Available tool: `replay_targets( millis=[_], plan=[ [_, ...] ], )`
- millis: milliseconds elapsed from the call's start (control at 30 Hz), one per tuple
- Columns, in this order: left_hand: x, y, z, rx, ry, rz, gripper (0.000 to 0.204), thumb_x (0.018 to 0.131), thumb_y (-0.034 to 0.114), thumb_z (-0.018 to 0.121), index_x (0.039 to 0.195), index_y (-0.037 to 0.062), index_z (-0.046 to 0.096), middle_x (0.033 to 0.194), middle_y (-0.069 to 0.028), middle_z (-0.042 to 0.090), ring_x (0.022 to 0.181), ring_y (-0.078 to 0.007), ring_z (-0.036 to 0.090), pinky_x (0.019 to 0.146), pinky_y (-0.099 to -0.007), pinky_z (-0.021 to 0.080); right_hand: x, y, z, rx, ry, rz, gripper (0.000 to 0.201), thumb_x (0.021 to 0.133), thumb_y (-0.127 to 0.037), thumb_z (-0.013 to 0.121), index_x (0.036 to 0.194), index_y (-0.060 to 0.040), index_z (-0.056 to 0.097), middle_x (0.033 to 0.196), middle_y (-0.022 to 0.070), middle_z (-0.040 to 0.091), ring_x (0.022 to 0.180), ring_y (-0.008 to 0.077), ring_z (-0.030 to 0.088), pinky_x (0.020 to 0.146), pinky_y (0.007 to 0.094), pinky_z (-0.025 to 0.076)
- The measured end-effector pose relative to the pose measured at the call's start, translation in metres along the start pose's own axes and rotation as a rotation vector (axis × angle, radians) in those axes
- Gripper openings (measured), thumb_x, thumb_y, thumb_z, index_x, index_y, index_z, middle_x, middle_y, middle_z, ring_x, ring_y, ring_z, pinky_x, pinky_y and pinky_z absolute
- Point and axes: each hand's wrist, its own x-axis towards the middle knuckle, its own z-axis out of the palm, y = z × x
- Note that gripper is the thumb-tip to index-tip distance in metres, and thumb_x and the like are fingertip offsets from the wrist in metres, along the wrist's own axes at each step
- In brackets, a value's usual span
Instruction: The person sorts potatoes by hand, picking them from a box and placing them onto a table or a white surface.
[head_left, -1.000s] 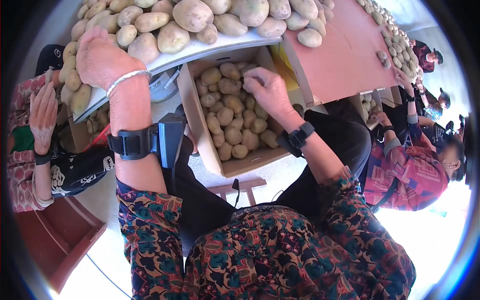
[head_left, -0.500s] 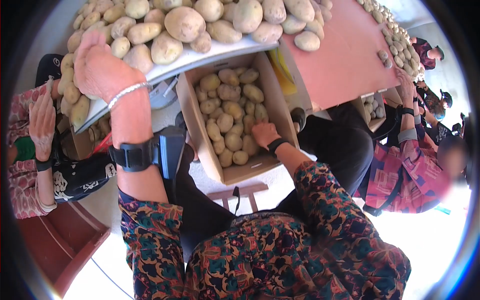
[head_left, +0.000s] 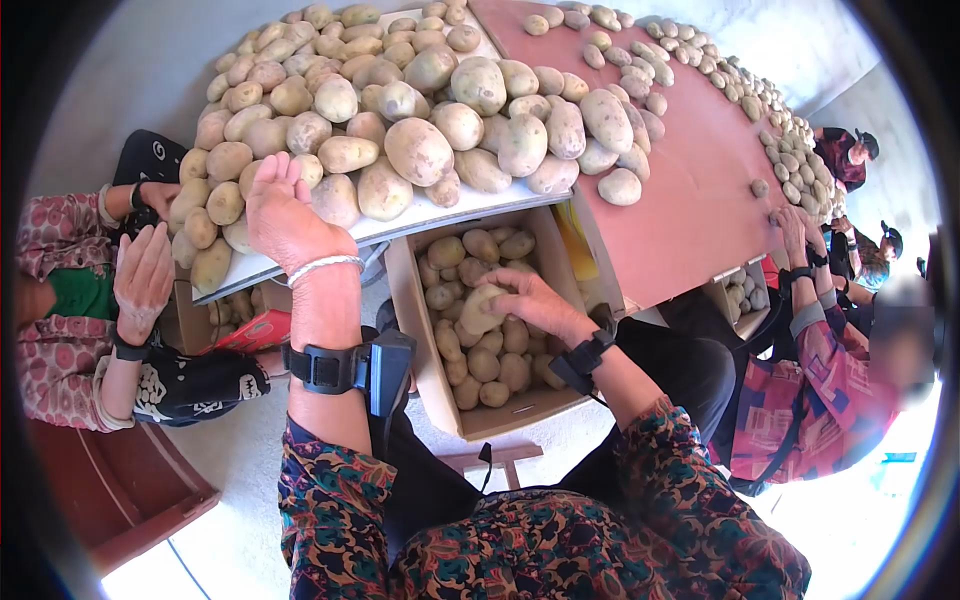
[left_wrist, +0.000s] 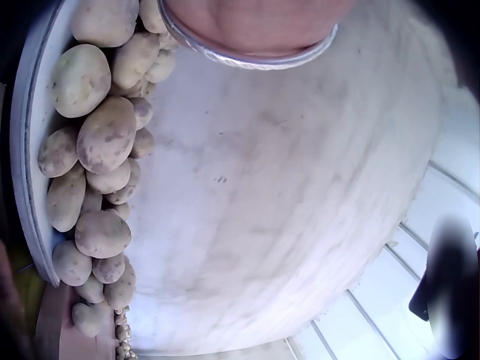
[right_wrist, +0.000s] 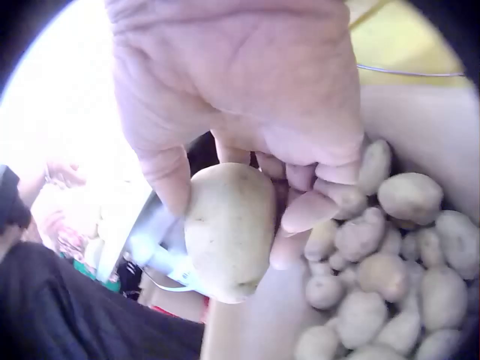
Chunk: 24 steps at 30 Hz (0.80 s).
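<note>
My right hand (head_left: pixel 535 303) pinches a pale oval potato (head_left: pixel 483 308) over the cardboard box (head_left: pixel 420 345). In the right wrist view the thumb is on one side of that potato (right_wrist: pixel 229 232) and curled fingers (right_wrist: pixel 307 214) are on the other. Many potatoes (right_wrist: pixel 364 315) lie in the box below. My left hand (head_left: pixel 295 215), with a silver bracelet at the wrist, is at the table's front edge beside the potato heap (head_left: pixel 415 150), fingers extended upward. In the left wrist view only the braceleted wrist (left_wrist: pixel 255 30) shows; its fingers are hidden.
The white tabletop (head_left: pixel 450 213) stands above the box, with a reddish board (head_left: pixel 690 200) on its right. More potatoes (head_left: pixel 795 165) line the far right. People work on both sides, one with a raised hand (head_left: pixel 145 280). A brown-red wooden piece (head_left: pixel 130 480) lies lower left.
My right hand moved from the box's far side to its near right, among the potatoes, then rose with one potato. My left hand keeps its pose. The head view now takes in more of the heap.
</note>
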Motion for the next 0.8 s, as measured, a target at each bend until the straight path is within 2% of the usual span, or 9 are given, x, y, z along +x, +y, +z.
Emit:
replay_targets(
  millis=[67,167,400,467,567,633,700,733,800],
  plan=[
    [0.003,-0.001,-0.003,-0.024,0.001,-0.017,0.037,0.096,0.013,0.041,0.128,-0.0025,0.051,0.130,-0.0119,0.054,0.119,-0.0198,0.051,0.105,-0.0321,0.035,-0.006,-0.035,-0.003,0.149,-0.054,-0.220,0.043,0.081,-0.015,0.069,0.121,-0.0073,0.059,0.103,0.0028,0.064,0.091,0.0097,0.056,0.079,0.0268,0.047],
    [0.008,-0.005,-0.008,-0.027,0.034,-0.043,0.037,0.096,0.013,0.043,0.129,-0.0017,0.051,0.129,-0.0109,0.055,0.117,-0.0194,0.052,0.105,-0.0322,0.036,-0.018,-0.091,-0.006,0.190,-0.057,-0.364,0.045,0.083,-0.011,0.067,0.126,-0.0062,0.054,0.109,0.0044,0.062,0.100,0.0123,0.058,0.084,0.0264,0.049],
    [0.016,-0.006,-0.014,-0.046,0.143,-0.171,0.033,0.094,0.013,0.047,0.124,-0.0002,0.055,0.120,-0.0093,0.060,0.105,-0.0165,0.057,0.095,-0.0297,0.040,0.017,-0.165,0.015,0.161,0.252,-0.832,0.042,0.078,-0.009,0.072,0.115,-0.0052,0.054,0.107,0.0055,0.061,0.101,0.0128,0.058,0.086,0.0278,0.049],
    [0.018,-0.007,-0.014,-0.029,0.136,-0.172,0.032,0.094,0.012,0.047,0.122,0.0003,0.057,0.119,-0.0086,0.061,0.105,-0.0161,0.057,0.094,-0.0295,0.040,0.030,-0.179,0.018,-0.053,0.478,-0.853,0.046,0.074,-0.012,0.074,0.114,-0.0038,0.054,0.106,0.0107,0.062,0.098,0.0195,0.061,0.085,0.0305,0.049],
    [0.024,-0.015,-0.017,0.050,0.068,-0.180,0.030,0.090,0.007,0.049,0.116,0.0022,0.061,0.116,-0.0087,0.063,0.104,-0.0172,0.058,0.093,-0.0304,0.041,0.048,-0.193,0.025,-0.250,0.637,-0.954,0.047,0.070,-0.012,0.073,0.113,-0.0031,0.055,0.107,0.0162,0.061,0.098,0.0285,0.062,0.086,0.0350,0.049],
    [0.029,-0.017,-0.017,0.109,0.009,-0.183,0.029,0.086,0.003,0.051,0.113,0.0037,0.063,0.114,-0.0096,0.064,0.104,-0.0186,0.058,0.092,-0.0315,0.042,0.057,-0.199,0.028,-0.262,0.632,-1.003,0.046,0.070,-0.008,0.070,0.113,-0.0039,0.054,0.108,0.0189,0.059,0.099,0.0349,0.060,0.087,0.0400,0.049],
    [0.030,-0.017,-0.016,0.758,-0.342,0.465,0.033,0.075,-0.003,0.058,0.106,0.0056,0.067,0.108,-0.0114,0.065,0.107,-0.0255,0.059,0.094,-0.0380,0.044,0.062,-0.203,0.031,-0.301,0.686,-1.002,0.046,0.070,-0.007,0.069,0.114,-0.0044,0.054,0.106,0.0193,0.057,0.099,0.0367,0.059,0.087,0.0405,0.049],
    [0.028,-0.017,-0.014,0.759,-0.343,0.463,0.033,0.075,-0.003,0.058,0.106,0.0056,0.067,0.108,-0.0114,0.065,0.107,-0.0255,0.059,0.094,-0.0380,0.044,0.063,-0.203,0.032,-0.301,0.686,-1.000,0.046,0.070,-0.007,0.069,0.114,-0.0044,0.054,0.106,0.0193,0.057,0.099,0.0367,0.059,0.087,0.0405,0.049],
    [0.018,-0.020,-0.007,1.255,-0.457,0.880,0.028,0.072,0.000,0.062,0.099,0.0045,0.069,0.114,-0.0072,0.064,0.109,-0.0249,0.056,0.097,-0.0406,0.041,0.064,-0.202,0.031,-0.310,0.686,-0.962,0.046,0.070,-0.006,0.069,0.114,-0.0047,0.053,0.106,0.0196,0.056,0.099,0.0382,0.058,0.086,0.0417,0.048]
  ],
)
